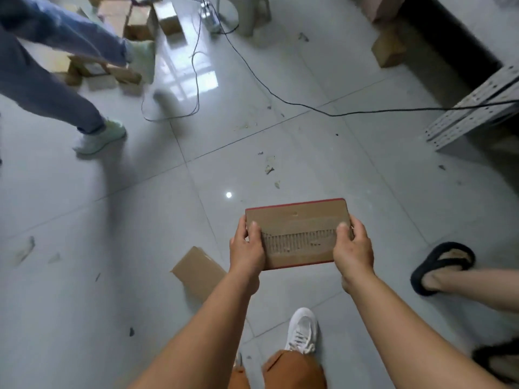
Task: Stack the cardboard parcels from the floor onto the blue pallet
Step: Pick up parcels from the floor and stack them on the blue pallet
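Head view shows a flat brown cardboard parcel with red edges [295,224] held above the floor, left hand [247,249] and right hand [354,249] gripping its short ends; it seems light, stiff, best held so.

The held parcel [298,233] is the landmark: hands [247,248] at its left and right ends [354,249], a floor parcel [198,272] lower left, piled parcels [132,21] far upper left.
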The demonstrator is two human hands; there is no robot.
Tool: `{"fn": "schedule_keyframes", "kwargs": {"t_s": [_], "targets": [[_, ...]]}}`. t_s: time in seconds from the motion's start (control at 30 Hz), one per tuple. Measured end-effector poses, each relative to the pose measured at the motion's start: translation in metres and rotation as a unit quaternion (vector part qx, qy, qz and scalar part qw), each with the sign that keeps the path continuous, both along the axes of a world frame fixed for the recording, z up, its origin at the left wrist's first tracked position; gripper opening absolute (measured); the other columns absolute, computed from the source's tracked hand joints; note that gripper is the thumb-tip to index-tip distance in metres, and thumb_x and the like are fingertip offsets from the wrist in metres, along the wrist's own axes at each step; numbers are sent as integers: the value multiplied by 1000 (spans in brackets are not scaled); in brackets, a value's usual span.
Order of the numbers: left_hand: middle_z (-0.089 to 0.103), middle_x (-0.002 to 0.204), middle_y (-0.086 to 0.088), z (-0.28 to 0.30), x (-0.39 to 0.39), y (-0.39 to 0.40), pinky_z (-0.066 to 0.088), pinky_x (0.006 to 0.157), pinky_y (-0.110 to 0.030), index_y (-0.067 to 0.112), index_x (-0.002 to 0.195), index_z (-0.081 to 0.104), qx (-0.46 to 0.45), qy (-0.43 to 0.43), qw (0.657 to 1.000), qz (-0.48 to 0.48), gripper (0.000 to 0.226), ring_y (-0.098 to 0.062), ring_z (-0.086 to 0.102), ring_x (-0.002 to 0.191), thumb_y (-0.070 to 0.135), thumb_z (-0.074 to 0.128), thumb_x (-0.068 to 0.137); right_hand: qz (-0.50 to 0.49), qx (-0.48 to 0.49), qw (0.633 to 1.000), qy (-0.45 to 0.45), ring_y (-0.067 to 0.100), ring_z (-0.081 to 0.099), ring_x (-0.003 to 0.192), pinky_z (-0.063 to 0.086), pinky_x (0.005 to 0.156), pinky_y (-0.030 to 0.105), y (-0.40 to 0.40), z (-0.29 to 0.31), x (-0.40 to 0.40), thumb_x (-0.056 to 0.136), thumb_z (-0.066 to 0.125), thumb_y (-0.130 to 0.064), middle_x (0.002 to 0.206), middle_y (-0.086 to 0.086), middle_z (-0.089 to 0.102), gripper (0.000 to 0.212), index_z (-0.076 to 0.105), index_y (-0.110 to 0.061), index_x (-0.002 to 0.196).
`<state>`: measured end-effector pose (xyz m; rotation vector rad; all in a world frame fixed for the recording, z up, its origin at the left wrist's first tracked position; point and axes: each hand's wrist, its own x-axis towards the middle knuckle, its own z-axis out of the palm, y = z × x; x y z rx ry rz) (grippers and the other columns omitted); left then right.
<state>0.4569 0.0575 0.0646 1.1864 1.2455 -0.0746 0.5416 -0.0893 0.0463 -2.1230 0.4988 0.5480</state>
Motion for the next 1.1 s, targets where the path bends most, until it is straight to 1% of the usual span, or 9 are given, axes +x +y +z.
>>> {"fn": "schedule_keyframes", "kwargs": {"t_s": [0.17,0.23,0.33,0.43,0.6,0.7,0.73,0.87,1.1], "targets": [[53,122,-3,66,-24,-11,47,62,-23,43,127,52,10,-18,997,-73,34,-15,58,102,43,34,99,-66,-17,997,-23,31,50,111,40,79,32,-21,66,-48,98,32,-39,123,9,55,36,46,-36,131],[56,121,-3,85,-37,-16,52,67,-28,41,123,56,12,-39,993,-107,32,-16,60,99,41,36,97,-99,-29,994,-26,32,50,113,38,80,30,-30,89,-72,97,32,-38,127,10,55,39,45,-35,134],[63,114,-2,111,-58,-27,57,81,-49,46,105,61,8,-80,984,-158,27,-23,65,98,43,39,91,-157,-33,986,-39,34,48,116,43,90,35,-45,120,-111,96,32,-39,131,10,53,43,43,-36,138],[63,110,-5,141,-76,-45,58,74,-54,43,104,63,1,-98,973,-211,27,-29,66,96,40,39,91,-218,-36,974,-43,35,45,120,40,95,39,-64,149,-147,97,34,-39,133,9,52,43,42,-36,139],[65,113,-3,178,-105,-92,60,73,-39,33,119,59,-12,-104,946,-305,32,-23,65,99,34,36,96,-311,-41,948,-43,37,39,127,35,99,40,-111,192,-207,98,33,-38,139,10,48,45,39,-32,142],[63,111,-2,187,-120,-131,54,50,-21,25,122,58,-15,-110,924,-366,33,-17,62,90,32,35,99,-362,-55,930,-35,36,38,126,36,97,41,-147,206,-240,98,33,-39,139,10,48,47,38,-33,144],[63,111,-2,190,-124,-145,53,50,-20,23,123,57,-16,-109,916,-385,33,-16,60,87,31,35,100,-384,-61,921,-35,36,38,126,37,98,42,-160,209,-251,98,33,-40,139,10,48,47,38,-33,144],[63,121,-2,195,-137,-210,55,89,-42,32,128,55,-20,-99,875,-473,38,-23,62,104,40,36,96,-469,-73,879,-44,36,43,122,40,98,44,-212,215,-293,96,34,-40,137,9,50,47,40,-34,143],[60,119,-3,214,-172,-340,54,90,-47,30,132,52,-21,-111,806,-582,38,-27,59,106,40,34,100,-563,-89,820,-48,38,42,128,35,105,45,-316,221,-366,99,34,-40,146,14,43,50,37,-25,146]]}}
